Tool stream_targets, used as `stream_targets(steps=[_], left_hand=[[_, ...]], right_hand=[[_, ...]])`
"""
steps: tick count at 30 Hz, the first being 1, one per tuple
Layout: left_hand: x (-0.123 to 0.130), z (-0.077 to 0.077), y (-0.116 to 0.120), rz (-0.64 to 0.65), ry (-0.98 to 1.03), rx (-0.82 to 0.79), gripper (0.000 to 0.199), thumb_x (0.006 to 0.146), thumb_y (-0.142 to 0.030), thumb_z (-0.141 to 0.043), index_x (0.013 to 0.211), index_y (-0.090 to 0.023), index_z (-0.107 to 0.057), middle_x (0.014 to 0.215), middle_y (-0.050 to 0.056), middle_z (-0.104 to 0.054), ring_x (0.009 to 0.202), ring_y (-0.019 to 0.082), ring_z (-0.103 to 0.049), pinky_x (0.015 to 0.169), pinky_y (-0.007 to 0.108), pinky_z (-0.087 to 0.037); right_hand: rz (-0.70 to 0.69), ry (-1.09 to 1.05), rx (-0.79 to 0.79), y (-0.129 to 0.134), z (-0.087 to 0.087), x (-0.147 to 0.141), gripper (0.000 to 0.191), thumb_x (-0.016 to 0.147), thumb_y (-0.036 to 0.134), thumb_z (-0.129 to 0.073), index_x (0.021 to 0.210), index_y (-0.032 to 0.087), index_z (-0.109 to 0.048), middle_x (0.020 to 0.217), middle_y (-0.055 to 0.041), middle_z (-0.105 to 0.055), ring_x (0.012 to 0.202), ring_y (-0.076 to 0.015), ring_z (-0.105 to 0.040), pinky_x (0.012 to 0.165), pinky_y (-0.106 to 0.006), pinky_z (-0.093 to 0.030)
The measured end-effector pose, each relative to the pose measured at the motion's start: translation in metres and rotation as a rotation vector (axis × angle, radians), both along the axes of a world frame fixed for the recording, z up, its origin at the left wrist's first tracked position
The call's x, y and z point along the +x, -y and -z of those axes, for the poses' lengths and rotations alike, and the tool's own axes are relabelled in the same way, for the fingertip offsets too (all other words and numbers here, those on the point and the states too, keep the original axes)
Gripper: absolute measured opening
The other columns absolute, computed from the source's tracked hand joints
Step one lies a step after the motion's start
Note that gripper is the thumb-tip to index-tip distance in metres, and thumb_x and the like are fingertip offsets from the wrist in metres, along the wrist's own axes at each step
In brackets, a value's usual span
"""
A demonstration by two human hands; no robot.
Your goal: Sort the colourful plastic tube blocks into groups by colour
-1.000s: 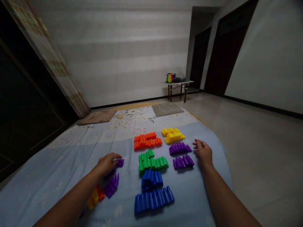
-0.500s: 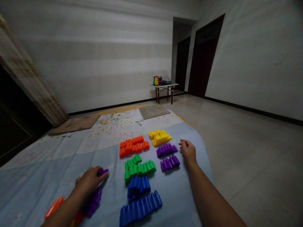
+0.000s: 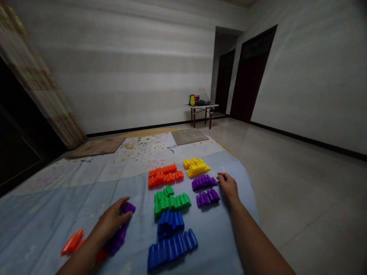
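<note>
My left hand (image 3: 113,220) is at the lower left, its thumb and index finger around a purple bullet-shaped plastic piece (image 3: 129,207). That piece lies at the far end of a purple row (image 3: 117,241), which my hand and forearm partly cover. At the right, my right hand (image 3: 228,186) rests with its fingers loosely bent and slightly apart. Its fingertips come close to the right end of another purple row (image 3: 203,182); whether they touch it I cannot tell. A shorter purple row (image 3: 208,198) lies just below.
Beside these stand orange (image 3: 163,176), yellow (image 3: 197,168), green (image 3: 171,203) and blue (image 3: 172,248) groups of similar pieces. More orange pieces (image 3: 72,241) lie by my left forearm. The bed sheet (image 3: 212,240) ends at a rounded right edge. A small table (image 3: 202,106) stands by the wall.
The view has shifted slightly. My left thumb and index finger are farther apart around the purple piece, now beside its row. My right hand has moved slightly left, closer to the purple row.
</note>
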State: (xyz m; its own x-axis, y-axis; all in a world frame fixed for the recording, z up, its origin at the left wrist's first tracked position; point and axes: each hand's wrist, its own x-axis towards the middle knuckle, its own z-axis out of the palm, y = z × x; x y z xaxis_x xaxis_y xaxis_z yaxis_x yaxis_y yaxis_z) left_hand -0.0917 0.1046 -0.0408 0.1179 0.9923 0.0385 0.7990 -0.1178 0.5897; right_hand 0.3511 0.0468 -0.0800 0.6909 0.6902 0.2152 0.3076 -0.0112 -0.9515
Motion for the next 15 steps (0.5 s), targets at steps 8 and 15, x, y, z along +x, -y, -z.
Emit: stream_targets(steps=[8,15], left_hand=[[0.023,-0.008,0.036,0.081,0.023,0.04,0.056,0.07,-0.033,-0.052,0.123,-0.018,-0.047,0.12,0.01,-0.058,0.112,0.021,-0.053,0.1,0.037,-0.037],[0.024,-0.01,0.05,0.119,-0.087,0.058,0.066,0.067,-0.03,-0.057,0.13,-0.017,-0.043,0.129,0.011,-0.052,0.118,0.025,-0.047,0.104,0.041,-0.029]], right_hand=[[0.032,0.052,0.1,0.015,-0.017,-0.018,0.041,0.073,0.045,-0.048,0.094,0.015,-0.064,0.085,-0.0081,-0.068,0.073,-0.0189,-0.062,0.064,-0.03,-0.047],[-0.127,0.346,0.191,0.021,-0.057,-0.068,0.031,0.082,0.038,-0.043,0.095,0.017,-0.062,0.093,-0.0087,-0.066,0.084,-0.0196,-0.061,0.076,-0.032,-0.047]])
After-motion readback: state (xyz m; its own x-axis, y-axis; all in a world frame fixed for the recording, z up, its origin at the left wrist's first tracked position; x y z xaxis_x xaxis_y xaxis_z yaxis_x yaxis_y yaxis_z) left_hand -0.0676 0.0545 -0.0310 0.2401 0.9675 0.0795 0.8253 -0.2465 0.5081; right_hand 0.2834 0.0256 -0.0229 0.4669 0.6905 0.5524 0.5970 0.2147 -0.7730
